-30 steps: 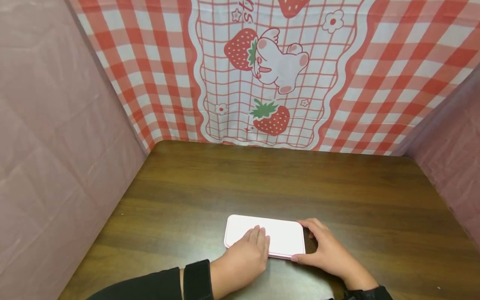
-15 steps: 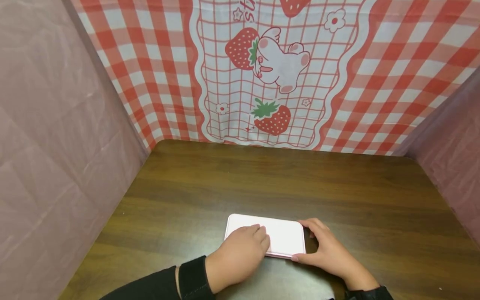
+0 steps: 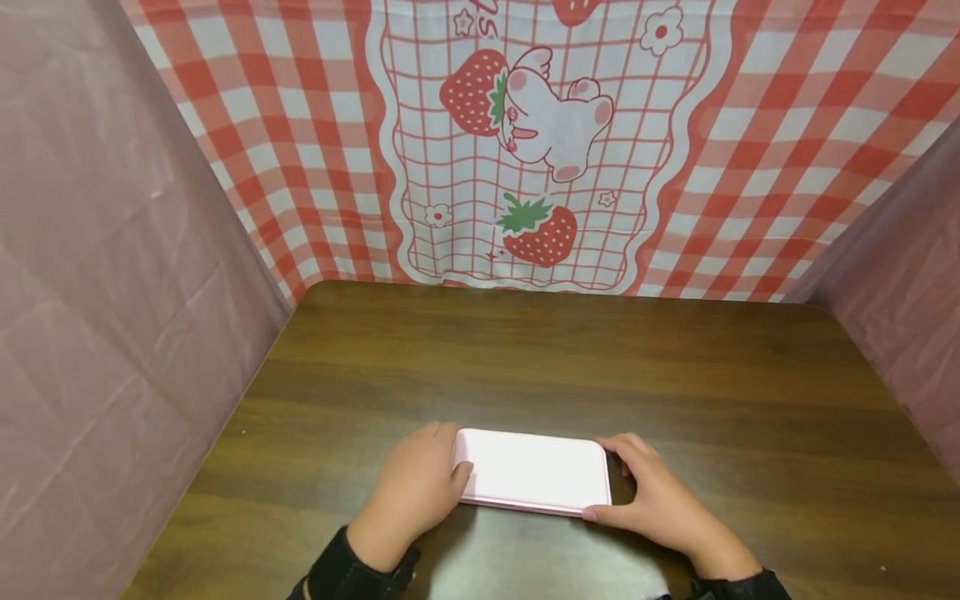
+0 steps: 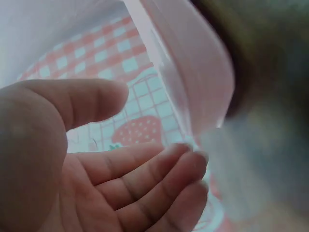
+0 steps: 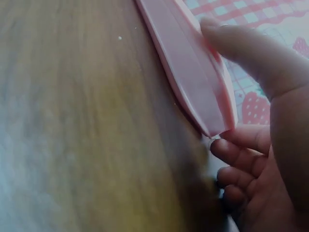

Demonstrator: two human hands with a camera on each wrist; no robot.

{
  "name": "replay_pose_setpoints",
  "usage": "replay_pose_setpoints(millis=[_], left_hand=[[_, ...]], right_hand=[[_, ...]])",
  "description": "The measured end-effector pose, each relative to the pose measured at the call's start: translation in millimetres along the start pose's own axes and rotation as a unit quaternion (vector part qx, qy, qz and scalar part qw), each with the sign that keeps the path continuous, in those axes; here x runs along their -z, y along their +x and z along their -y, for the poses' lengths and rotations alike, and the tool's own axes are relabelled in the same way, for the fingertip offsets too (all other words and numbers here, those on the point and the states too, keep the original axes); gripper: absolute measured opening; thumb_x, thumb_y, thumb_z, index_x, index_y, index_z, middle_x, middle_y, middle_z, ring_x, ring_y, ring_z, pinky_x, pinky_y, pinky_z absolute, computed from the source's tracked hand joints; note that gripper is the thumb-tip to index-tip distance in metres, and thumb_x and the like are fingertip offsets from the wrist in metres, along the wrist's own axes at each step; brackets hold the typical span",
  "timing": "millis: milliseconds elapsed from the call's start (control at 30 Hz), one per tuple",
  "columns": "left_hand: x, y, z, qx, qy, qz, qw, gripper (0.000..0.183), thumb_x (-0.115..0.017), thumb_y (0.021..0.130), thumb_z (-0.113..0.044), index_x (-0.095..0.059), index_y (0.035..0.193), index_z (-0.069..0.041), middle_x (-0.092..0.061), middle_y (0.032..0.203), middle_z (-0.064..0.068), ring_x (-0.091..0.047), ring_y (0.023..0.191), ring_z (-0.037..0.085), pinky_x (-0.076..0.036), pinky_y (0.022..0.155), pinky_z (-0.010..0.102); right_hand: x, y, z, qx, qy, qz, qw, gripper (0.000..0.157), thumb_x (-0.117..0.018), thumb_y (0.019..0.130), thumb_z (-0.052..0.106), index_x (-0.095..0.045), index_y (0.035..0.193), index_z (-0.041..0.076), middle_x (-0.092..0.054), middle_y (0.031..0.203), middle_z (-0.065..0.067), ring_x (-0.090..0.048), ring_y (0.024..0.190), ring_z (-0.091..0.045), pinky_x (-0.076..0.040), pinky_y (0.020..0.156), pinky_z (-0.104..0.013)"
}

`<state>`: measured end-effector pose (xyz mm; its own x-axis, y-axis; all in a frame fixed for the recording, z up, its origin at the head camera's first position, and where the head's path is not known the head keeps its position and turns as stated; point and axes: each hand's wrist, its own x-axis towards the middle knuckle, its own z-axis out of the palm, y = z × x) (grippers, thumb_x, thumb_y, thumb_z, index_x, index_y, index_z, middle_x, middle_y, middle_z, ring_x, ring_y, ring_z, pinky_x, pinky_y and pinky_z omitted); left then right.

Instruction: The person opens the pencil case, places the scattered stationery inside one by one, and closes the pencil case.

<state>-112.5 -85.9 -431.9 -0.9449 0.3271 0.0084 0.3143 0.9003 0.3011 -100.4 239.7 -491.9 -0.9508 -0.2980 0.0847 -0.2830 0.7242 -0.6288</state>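
Observation:
A flat, rounded rectangular pink box [image 3: 534, 472] with a pale top lies near the front of the wooden table. At its right end, my right hand [image 3: 660, 498] grips it, thumb on the near corner and a finger at the far corner. The right wrist view shows the thumb against the side of the pink box [image 5: 195, 72], with the other fingers curled near its end. My left hand [image 3: 418, 477] is around the box's left end. In the left wrist view, its thumb stands apart from the box [image 4: 193, 63] and its fingertips reach the box's corner.
The brown wooden table [image 3: 525, 358] extends behind and to both sides of the box. A red-and-white checked cloth [image 3: 300, 150] with strawberry prints hangs at the back. Pink drapes line the left [image 3: 135, 250] and right [image 3: 900, 275] sides.
My left hand lay over the top of the box and has moved left to its left end, uncovering most of the top. The right hand and the box stay in place.

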Motion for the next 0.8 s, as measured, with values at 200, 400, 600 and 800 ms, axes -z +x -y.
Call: replay_pose_setpoints(millis=[200,400,600,800], left_hand=[[-3.7,-7.0,2.3,0.021,-0.081,0.052,0.9951,0.064,-0.079,0.089,-0.029,-0.058,0.136,0.008,-0.066,0.128,0.023,-0.064,0.117,0.037,-0.05,0.099,0.052],[-9.1,-0.6,1.9,0.001,-0.059,0.053,0.9968,0.065,-0.08,0.089,-0.023,-0.054,0.137,0.011,-0.065,0.128,0.026,-0.064,0.117,0.037,-0.05,0.099,0.05],[-9.5,9.8,5.5,0.009,-0.057,0.05,0.9971,0.056,-0.078,0.092,-0.022,-0.057,0.135,0.008,-0.065,0.126,0.023,-0.063,0.119,0.036,-0.049,0.1,0.051],[-10.9,13.4,11.2,0.027,-0.057,0.056,0.9964,0.06,-0.076,0.094,-0.026,-0.054,0.141,0.007,-0.062,0.136,0.023,-0.059,0.126,0.036,-0.046,0.105,0.051]], right_hand=[[8.1,-8.0,16.7,-0.031,-0.026,0.02,0.999,0.095,-0.082,0.077,0.063,-0.054,0.144,0.001,-0.052,0.102,0.004,-0.047,0.085,-0.012,-0.042,0.069,-0.027],[9.2,-9.1,29.5,-0.032,-0.082,0.01,0.996,0.094,-0.075,0.086,0.061,-0.047,0.15,-0.002,-0.059,0.129,-0.009,-0.06,0.107,-0.019,-0.052,0.089,-0.045],[3.4,0.2,31.5,-0.039,-0.094,-0.003,0.995,0.089,-0.076,0.09,0.051,-0.043,0.153,-0.004,-0.058,0.131,-0.013,-0.06,0.115,-0.025,-0.051,0.094,-0.048],[-2.1,6.0,34.4,-0.034,-0.106,-0.016,0.994,0.087,-0.077,0.09,0.048,-0.045,0.151,-0.005,-0.06,0.132,-0.016,-0.059,0.121,-0.032,-0.05,0.097,-0.052]])
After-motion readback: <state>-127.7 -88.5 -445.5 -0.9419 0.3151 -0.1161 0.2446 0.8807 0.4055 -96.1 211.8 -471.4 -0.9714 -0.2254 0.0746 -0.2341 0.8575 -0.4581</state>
